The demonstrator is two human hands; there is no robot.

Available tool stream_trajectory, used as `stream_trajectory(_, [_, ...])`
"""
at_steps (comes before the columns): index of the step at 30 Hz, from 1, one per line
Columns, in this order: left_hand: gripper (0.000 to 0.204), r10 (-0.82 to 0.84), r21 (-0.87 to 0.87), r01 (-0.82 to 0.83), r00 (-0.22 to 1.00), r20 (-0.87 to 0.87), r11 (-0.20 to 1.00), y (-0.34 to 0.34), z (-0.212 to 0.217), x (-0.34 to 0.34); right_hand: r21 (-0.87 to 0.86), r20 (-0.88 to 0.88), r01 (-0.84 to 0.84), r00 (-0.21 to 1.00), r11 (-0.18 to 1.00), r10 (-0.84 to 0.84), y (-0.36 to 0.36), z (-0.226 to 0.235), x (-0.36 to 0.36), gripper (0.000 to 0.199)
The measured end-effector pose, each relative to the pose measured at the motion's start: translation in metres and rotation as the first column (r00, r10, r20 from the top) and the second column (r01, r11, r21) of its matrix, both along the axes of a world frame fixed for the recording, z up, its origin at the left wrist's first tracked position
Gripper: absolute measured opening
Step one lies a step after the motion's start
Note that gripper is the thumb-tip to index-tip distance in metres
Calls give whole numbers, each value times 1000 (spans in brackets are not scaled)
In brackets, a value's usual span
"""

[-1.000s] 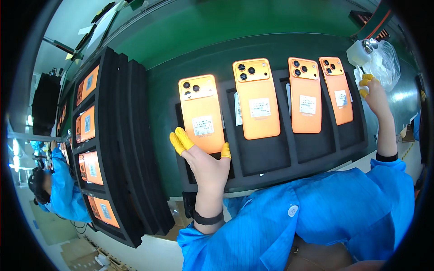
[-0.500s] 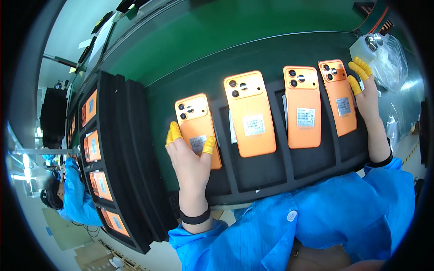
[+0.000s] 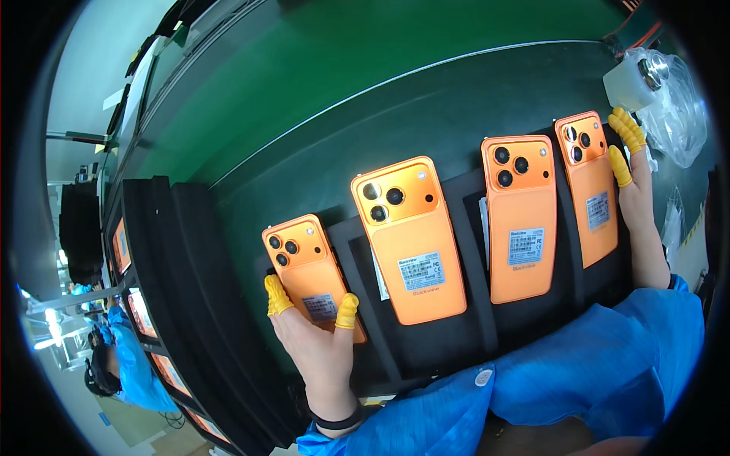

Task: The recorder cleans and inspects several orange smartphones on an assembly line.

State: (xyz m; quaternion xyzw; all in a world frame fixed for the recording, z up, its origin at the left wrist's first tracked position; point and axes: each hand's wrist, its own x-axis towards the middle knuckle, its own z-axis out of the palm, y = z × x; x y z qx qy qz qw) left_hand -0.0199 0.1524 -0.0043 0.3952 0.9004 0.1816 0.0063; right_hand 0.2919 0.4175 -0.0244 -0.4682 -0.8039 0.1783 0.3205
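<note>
Green matting covers the bench (image 3: 319,99), and across its near edge lies a black foam tray (image 3: 456,334) with four slots, each holding an orange phone face down, camera cluster toward the far edge. At the bench's left end stands a stack of black trays (image 3: 190,304) with more orange phones showing at their sides, and at the far right corner sit a white block (image 3: 627,83) and a crumpled clear bag (image 3: 677,114). The left hand (image 3: 315,342), with yellow cots on its fingertips, pinches the leftmost phone (image 3: 308,266) by its lower end, thumb on one long edge and a finger on the other; that phone sits tilted in its slot at the tray's left end. The right hand (image 3: 635,182), also in yellow cots, rests spread along the outer edge of the rightmost phone (image 3: 589,186) at the tray's right end, fingers curled over its top corner. The two middle phones (image 3: 414,235) lie untouched, well apart from both hands. To handle the end phones well, I judge the grip should stay on the side edges only, cots off the lenses and the label, each phone kept level and square to its slot so it doesn't scrape the foam walls or its neighbour.
</note>
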Motion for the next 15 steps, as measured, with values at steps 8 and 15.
stream_trajectory(8, [84,34,-17,-34,999,5,999,0,-2,4,-6,84,1,996,1000,0,-3,1,-2,41])
stream_trajectory(15, [78,120,-12,-120,992,31,993,4,-4,10,21,138,-3,990,1000,0,-5,5,-10,42])
